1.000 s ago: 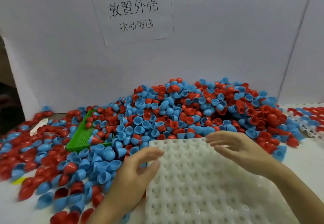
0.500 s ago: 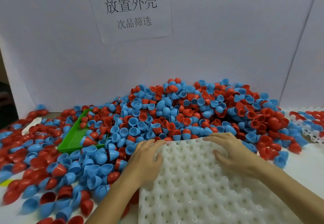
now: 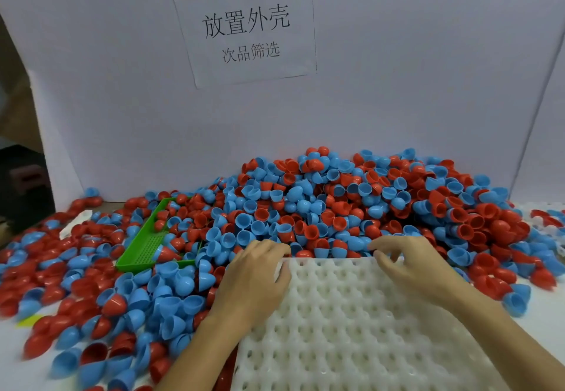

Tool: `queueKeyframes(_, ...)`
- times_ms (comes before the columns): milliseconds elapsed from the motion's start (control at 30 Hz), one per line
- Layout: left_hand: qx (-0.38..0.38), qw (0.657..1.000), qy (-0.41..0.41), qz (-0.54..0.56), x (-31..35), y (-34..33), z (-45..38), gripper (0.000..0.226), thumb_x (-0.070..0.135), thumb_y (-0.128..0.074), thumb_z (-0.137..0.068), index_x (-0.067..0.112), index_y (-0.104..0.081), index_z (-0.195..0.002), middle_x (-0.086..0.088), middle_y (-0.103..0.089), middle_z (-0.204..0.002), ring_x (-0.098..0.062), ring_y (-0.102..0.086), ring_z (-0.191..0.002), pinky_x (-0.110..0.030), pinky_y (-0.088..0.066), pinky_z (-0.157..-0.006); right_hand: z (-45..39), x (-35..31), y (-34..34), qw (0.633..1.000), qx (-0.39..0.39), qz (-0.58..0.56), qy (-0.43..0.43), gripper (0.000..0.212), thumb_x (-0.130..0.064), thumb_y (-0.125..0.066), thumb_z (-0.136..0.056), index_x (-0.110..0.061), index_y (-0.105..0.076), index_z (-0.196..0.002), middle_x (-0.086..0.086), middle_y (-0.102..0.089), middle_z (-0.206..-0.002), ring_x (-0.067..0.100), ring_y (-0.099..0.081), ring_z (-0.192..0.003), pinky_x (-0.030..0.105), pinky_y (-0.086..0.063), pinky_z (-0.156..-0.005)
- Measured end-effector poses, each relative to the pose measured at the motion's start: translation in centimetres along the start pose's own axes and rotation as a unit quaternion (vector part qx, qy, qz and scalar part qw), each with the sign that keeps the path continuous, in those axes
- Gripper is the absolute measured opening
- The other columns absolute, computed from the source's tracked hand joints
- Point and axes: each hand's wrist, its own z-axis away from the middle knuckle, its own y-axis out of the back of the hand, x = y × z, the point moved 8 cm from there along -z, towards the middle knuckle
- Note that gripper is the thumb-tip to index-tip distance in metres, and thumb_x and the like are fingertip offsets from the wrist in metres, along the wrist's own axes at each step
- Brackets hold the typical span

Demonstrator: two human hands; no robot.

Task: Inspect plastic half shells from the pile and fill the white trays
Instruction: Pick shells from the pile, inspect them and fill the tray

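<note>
My left hand curls over the empty white tray's far corner, my right hand hovers clawed, holding nothing, so shells from the pile are close.

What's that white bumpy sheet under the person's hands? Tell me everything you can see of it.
The white tray looks like soft, slightly translucent plastic, moulded into regular rows of round pockets. Every visible pocket is empty. It lies flat in front of the person, its far edge pushed against the pile of shells. The left hand rests on its far left corner, fingers curled over the edge; the right hand touches the far edge with bent fingertips. Its near end runs out of view.
</note>
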Motion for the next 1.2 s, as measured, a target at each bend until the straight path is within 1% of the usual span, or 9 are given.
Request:
queueKeyframes(233,0.012,0.994,0.091,0.053,-0.4,-1.0,-6.1,0.023,0.033,-0.056,-0.099,0.018,-0.063,-0.116,0.002,-0.056,-0.116,-0.016,-0.05,-0.112,-0.037,-0.051,-0.092,0.0,1.7,-0.8,0.998,0.024,-0.049,0.005,0.02,-0.018,-0.063,-0.095,-0.033,-0.075,-0.1,-0.027,-0.068,-0.098,0.002,-0.064,-0.096,0.025,-0.054,-0.085)
queueKeyframes(467,-0.044,0.984,0.115,-0.128,1.0,-5.0,-10.8,0.031,0.046,-0.055,-0.096,0.016,-0.061,-0.102,-0.007,-0.053,-0.13,-0.028,-0.04,-0.126,-0.043,-0.037,-0.105,0.1,2.1,-1.0,0.998,0.02,-0.053,0.017,0.028,-0.022,-0.063,-0.094,-0.05,-0.067,-0.091,-0.032,-0.067,-0.094,-0.003,-0.06,-0.095,0.023,-0.051,-0.082)
queueKeyframes(567,-0.054,0.984,0.149,-0.079,0.8,-6.1,-11.7,0.028,0.043,-0.063,-0.094,0.017,-0.065,-0.102,-0.006,-0.051,-0.13,-0.03,-0.037,-0.13,-0.047,-0.033,-0.111,0.2,2.1,-1.0,0.998,0.023,-0.052,0.02,0.03,-0.024,-0.063,-0.093,-0.053,-0.064,-0.086,-0.037,-0.064,-0.088,-0.006,-0.057,-0.093,0.021,-0.048,-0.079)
queueKeyframes(733,0.003,0.992,0.129,-0.007,0.9,-5.8,-11.2,0.006,0.027,-0.064,-0.095,0.025,-0.069,-0.096,0.003,-0.055,-0.11,-0.023,-0.047,-0.116,-0.043,-0.032,-0.108,0.3,2.1,-0.9,0.997,0.023,-0.067,0.016,0.026,-0.024,-0.062,-0.093,-0.048,-0.069,-0.089,-0.032,-0.066,-0.089,-0.004,-0.058,-0.093,0.021,-0.048,-0.08)
queueKeyframes(833,0.082,0.986,0.111,0.089,0.3,-4.3,-10.5,0.005,0.024,-0.065,-0.095,0.021,-0.068,-0.095,0.005,-0.059,-0.107,-0.018,-0.051,-0.109,-0.04,-0.043,-0.101,0.4,2.1,-0.9,0.997,0.023,-0.07,0.012,0.024,-0.024,-0.062,-0.094,-0.046,-0.07,-0.09,-0.03,-0.066,-0.09,-0.004,-0.057,-0.094,0.021,-0.048,-0.079)
queueKeyframes(900,0.099,0.972,0.08,0.198,0.6,-3.7,-10.6,0.005,0.023,-0.066,-0.095,0.019,-0.066,-0.093,0.005,-0.061,-0.102,-0.015,-0.056,-0.101,-0.034,-0.051,-0.09,0.4,2.1,-0.9,0.997,0.025,-0.072,0.01,0.023,-0.025,-0.062,-0.094,-0.045,-0.071,-0.091,-0.03,-0.066,-0.09,-0.006,-0.056,-0.095,0.019,-0.047,-0.078)
queueKeyframes(1000,0.035,0.972,-0.001,0.233,3.1,-4.4,-11.5,0.004,0.021,-0.065,-0.095,0.019,-0.066,-0.098,0.006,-0.061,-0.105,-0.012,-0.057,-0.101,-0.027,-0.049,-0.087,0.4,2.1,-0.9,0.997,0.023,-0.074,0.008,0.022,-0.026,-0.061,-0.093,-0.046,-0.07,-0.089,-0.031,-0.067,-0.089,-0.006,-0.055,-0.095,0.018,-0.045,-0.076)
queueKeyframes(1100,-0.046,0.988,-0.04,0.14,5.5,-6.5,-12.6,0.009,0.021,-0.064,-0.095,0.019,-0.065,-0.103,0.006,-0.057,-0.111,-0.019,-0.051,-0.108,-0.035,-0.048,-0.092,0.4,2.1,-0.8,0.997,0.021,-0.072,0.008,0.023,-0.026,-0.062,-0.093,-0.047,-0.069,-0.088,-0.032,-0.067,-0.089,-0.005,-0.057,-0.094,0.018,-0.045,-0.076)
queueKeyframes(1200,-0.075,0.997,-0.02,0.028,6.8,-8.0,-13.2,0.009,0.023,-0.058,-0.097,0.02,-0.058,-0.106,0.001,-0.05,-0.111,-0.026,-0.045,-0.113,-0.039,-0.049,-0.086,0.4,2.1,-0.9,0.997,0.02,-0.069,0.011,0.024,-0.025,-0.062,-0.093,-0.048,-0.069,-0.088,-0.032,-0.067,-0.089,-0.004,-0.058,-0.095,0.019,-0.046,-0.079)
